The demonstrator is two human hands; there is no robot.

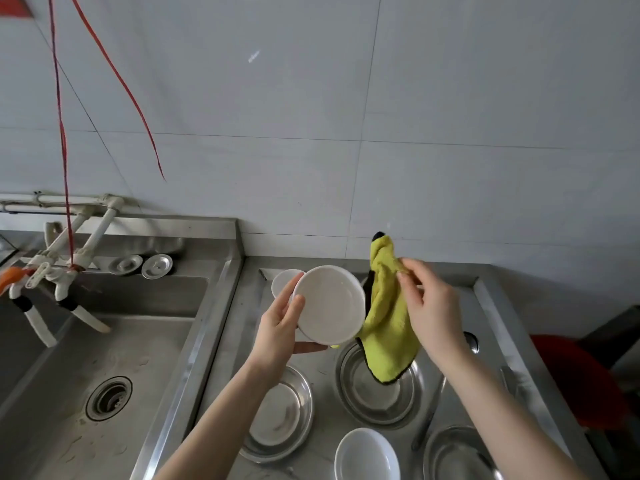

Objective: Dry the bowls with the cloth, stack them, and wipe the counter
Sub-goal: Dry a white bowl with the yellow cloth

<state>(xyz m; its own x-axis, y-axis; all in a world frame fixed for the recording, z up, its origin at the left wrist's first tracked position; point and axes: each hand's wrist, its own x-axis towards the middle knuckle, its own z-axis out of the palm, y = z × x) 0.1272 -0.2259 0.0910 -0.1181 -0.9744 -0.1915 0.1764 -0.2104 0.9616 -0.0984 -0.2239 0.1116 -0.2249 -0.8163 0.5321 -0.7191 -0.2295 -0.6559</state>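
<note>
My left hand (280,327) grips a white bowl (329,304) in the middle of the frame, lifted above the counter (491,306). My thumb lies over its near rim and my fingers curl round behind and beneath it. The bowl is tilted so that its hollow faces me.

Just right of it, my right hand (429,303) pinches a yellow cloth (384,327) with a dark edge. My fingertips close on its upper folds, one corner sticks up above them, and the rest hangs down. The cloth's left edge sits right at the bowl's rim; I cannot tell whether they touch.

Below the hanging cloth, a steel bowl (377,393) rests on the counter. A second white bowl (282,280) shows partly behind the held one, above my left fingers. A third white bowl (367,455) sits at the bottom centre. A flat steel plate (277,414) lies under my left forearm, and another steel dish (453,455) sits at the lower right, partly hidden by my right arm.

The sink (166,355) fills the lower left, its drain (109,398) near the bottom. White taps (62,271) hang over it at the left edge, and a red cord (62,133) drops down to them from the top of the frame. Two round metal lids (140,265) rest on the ledge behind the sink.
</note>
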